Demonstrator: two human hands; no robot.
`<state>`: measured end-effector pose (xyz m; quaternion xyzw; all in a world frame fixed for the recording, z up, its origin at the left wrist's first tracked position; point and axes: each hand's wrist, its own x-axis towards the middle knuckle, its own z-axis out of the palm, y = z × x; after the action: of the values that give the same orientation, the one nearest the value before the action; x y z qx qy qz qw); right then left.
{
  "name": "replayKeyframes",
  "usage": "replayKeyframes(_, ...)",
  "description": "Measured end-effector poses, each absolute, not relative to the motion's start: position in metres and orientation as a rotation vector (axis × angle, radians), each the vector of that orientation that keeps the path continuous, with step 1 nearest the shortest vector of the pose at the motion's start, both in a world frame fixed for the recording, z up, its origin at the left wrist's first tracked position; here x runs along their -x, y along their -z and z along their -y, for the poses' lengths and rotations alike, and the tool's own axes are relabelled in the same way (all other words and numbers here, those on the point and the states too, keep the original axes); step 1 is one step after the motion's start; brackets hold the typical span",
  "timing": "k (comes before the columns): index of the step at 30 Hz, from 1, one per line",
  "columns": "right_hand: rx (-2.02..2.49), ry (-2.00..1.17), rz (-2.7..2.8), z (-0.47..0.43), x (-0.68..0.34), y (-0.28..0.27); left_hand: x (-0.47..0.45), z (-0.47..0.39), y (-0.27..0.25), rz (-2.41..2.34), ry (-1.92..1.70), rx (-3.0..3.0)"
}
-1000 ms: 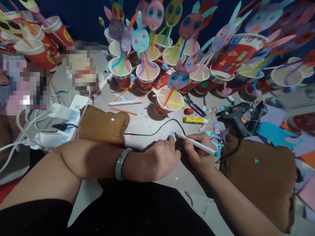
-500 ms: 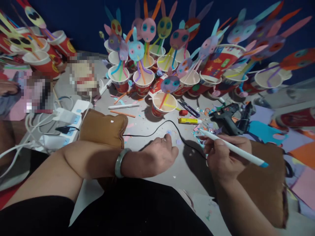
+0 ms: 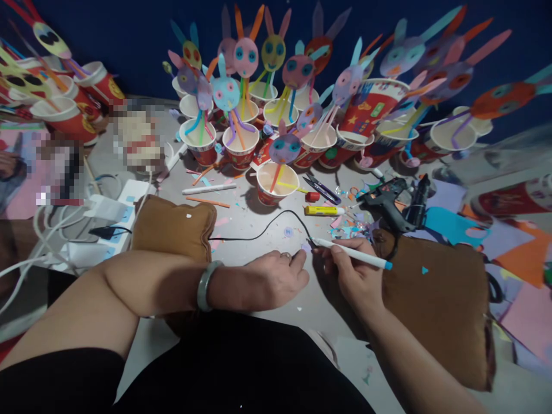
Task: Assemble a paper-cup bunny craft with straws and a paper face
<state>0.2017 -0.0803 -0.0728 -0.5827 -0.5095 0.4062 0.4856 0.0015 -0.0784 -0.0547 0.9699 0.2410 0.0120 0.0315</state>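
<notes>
My right hand (image 3: 356,276) grips a white felt-tip pen (image 3: 360,256) with a blue end, its tip pointing left over the table near the black cord (image 3: 297,217). Across from it, my left hand (image 3: 273,282) rests low on the table with its fingers curled in; whatever they may hold is hidden. A small purple paper scrap (image 3: 306,245) lies by the left fingertips. Just above that hand is a small round lilac piece (image 3: 288,232) with marks on it. A jade-coloured bangle (image 3: 208,286) circles my left wrist.
Paper cups with colourful rabbit-faced figures (image 3: 245,57) crowd the back. A yellow glue stick or marker (image 3: 322,211), thread snips (image 3: 322,190) and a black glue gun (image 3: 390,198) lie ahead. Brown cushions (image 3: 435,310) flank my arms. At left are a power strip (image 3: 129,201) and another person's hand (image 3: 9,164).
My right hand has moved left with the pen, bringing its tip close to my left hand. The left hand stays low on the table. The view has shifted slightly.
</notes>
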Motion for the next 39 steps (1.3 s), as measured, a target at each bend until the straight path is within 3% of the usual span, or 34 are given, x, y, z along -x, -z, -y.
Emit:
replayKeyframes(11, 1.371, -0.809, 1.472, 0.083, -0.215, 0.084, 0.0, 0.081, 0.058, -0.823, -0.258, -3.04)
replayKeyframes(19, 1.395, -0.481, 1.816, 0.081, -0.211, 0.076, 0.0, 0.08, 0.059, -0.829, -0.304, -3.045)
replayKeyframes(39, 1.458, -0.495, 1.835, 0.081, -0.208, 0.075, 0.0, 0.079, 0.059, -0.814, -0.319, -3.045)
